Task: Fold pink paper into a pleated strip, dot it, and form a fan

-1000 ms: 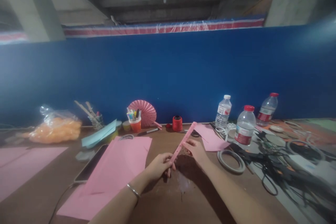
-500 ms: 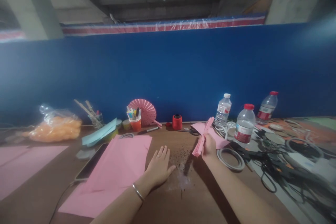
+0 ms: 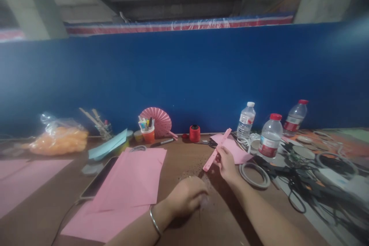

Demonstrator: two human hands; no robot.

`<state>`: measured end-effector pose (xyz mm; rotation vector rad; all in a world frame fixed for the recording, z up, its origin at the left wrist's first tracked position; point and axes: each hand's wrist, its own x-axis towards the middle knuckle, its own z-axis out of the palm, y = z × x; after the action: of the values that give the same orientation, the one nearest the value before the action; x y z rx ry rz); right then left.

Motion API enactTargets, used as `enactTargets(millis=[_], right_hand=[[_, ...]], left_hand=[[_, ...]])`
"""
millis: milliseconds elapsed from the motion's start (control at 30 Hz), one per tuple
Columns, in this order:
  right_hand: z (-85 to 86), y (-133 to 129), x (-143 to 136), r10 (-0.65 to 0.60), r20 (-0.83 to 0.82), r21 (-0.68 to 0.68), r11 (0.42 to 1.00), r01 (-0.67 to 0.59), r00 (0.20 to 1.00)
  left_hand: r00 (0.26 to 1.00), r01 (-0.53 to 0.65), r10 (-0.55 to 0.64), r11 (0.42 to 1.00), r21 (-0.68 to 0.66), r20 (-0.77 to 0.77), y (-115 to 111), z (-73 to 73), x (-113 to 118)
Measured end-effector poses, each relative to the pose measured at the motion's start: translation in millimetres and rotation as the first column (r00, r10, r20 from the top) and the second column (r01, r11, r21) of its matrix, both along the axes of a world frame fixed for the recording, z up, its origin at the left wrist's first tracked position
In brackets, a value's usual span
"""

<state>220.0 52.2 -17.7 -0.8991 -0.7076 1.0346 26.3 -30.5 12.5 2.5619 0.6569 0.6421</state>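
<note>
My right hand (image 3: 226,163) grips a narrow strip of folded pink paper (image 3: 216,150) with small holes along it, tilted above the table. My left hand (image 3: 187,196), with a silver bangle on its wrist, is curled low over the tabletop, its fingertips by a whitish, see-through patch (image 3: 205,202). Whatever its closed fingers may hold is hidden and slightly blurred. Small dark specks (image 3: 196,168) lie scattered between the hands. Left of them rest several pink sheets (image 3: 132,180), and behind my right hand is a pink paper piece (image 3: 238,152).
A red spool (image 3: 194,133), a pink pleated fan (image 3: 161,121), a pen cup (image 3: 148,135) and scissors (image 3: 211,143) stand or lie at the back. Water bottles (image 3: 270,138), a tape roll (image 3: 254,175) and tangled cables crowd the right. A bag of orange pieces (image 3: 62,140) sits left.
My left hand has gone from lying flat with fingers spread to curled, and moved right and nearer me. The folded pink paper in my right hand has turned and dropped slightly leftward.
</note>
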Motion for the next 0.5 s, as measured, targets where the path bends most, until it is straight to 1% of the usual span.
enactTargets(millis=[33,67,100,133,167,267,367,433,500], right_hand=[[-0.2,-0.7,-2.8,0.037,0.007,-0.001,0.999,-0.037,0.999],[-0.5,-1.4,-5.7,0.071,0.01,-0.004,0.997,-0.071,0.997],[-0.7,-2.4,-8.8,0.103,0.012,-0.009,0.995,-0.103,0.995],[-0.6,-3.6,-11.7,0.137,0.013,-0.013,0.991,-0.137,0.991],[-0.1,-5.1,-14.5,0.172,0.015,-0.018,0.985,-0.171,0.985],[3.4,-11.3,-21.2,0.301,0.022,-0.035,0.953,-0.3,0.953],[7.6,-16.5,-24.8,0.439,0.021,-0.049,0.898,-0.437,0.898],[8.7,-17.8,-25.6,0.464,0.037,-0.038,0.885,-0.463,0.885],[8.1,-17.6,-25.8,0.441,0.06,-0.022,0.897,-0.441,0.895]], left_hand=[[0.985,-0.156,0.159,0.987,-0.05,0.073,7.6,-2.1,-5.0],[0.95,-0.269,0.283,0.956,-0.115,0.13,15.1,-4.8,-9.5],[0.912,-0.335,0.368,0.922,-0.192,0.178,22.1,-8.1,-13.0],[0.876,-0.366,0.43,0.888,-0.279,0.219,28.2,-11.8,-15.3],[0.844,-0.37,0.473,0.854,-0.364,0.252,33.2,-15.8,-16.3],[0.78,-0.297,0.535,0.773,-0.56,0.324,40.3,-25.2,-12.9],[0.77,-0.178,0.519,0.733,-0.657,0.371,36.5,-24.5,-4.0],[0.781,-0.075,0.469,0.725,-0.685,0.411,31.5,-19.3,2.6],[0.791,0.028,0.424,0.695,-0.718,0.441,29.0,-13.8,8.7]])
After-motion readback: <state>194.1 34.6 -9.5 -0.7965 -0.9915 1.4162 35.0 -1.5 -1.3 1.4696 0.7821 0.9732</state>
